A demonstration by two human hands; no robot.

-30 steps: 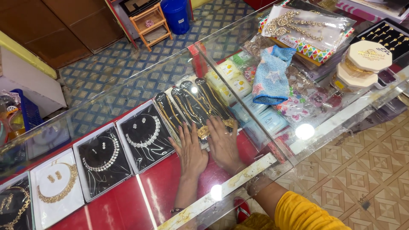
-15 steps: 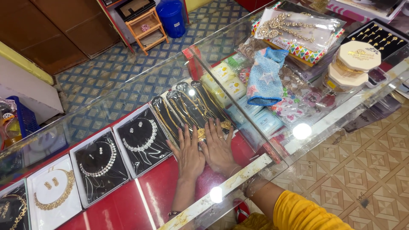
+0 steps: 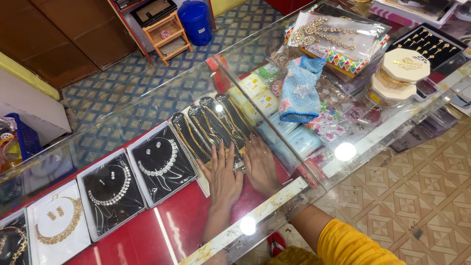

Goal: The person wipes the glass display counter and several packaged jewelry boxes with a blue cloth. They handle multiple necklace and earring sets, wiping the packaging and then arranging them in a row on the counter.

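Both of my hands reach inside a glass display case and lie flat on its red shelf (image 3: pixel 179 230). My left hand (image 3: pixel 223 177) rests with spread fingers on the lower ends of several black cards holding gold chains (image 3: pixel 216 120). My right hand (image 3: pixel 260 164) lies beside it, fingertips on the rightmost cards. Neither hand grips anything. A yellow sleeve (image 3: pixel 351 245) covers my right arm outside the case.
Left of the cards lie two black trays with silver necklace sets (image 3: pixel 164 158) (image 3: pixel 110 190) and a white tray with a gold set (image 3: pixel 56 222). A blue cloth (image 3: pixel 299 91), round white boxes (image 3: pixel 402 68) and packets crowd the right. A blue bin (image 3: pixel 195 19) and an orange stool (image 3: pixel 169 33) stand on the floor beyond.
Both hands stay pressed on the chain cards with hardly any shift. The view has moved slightly.
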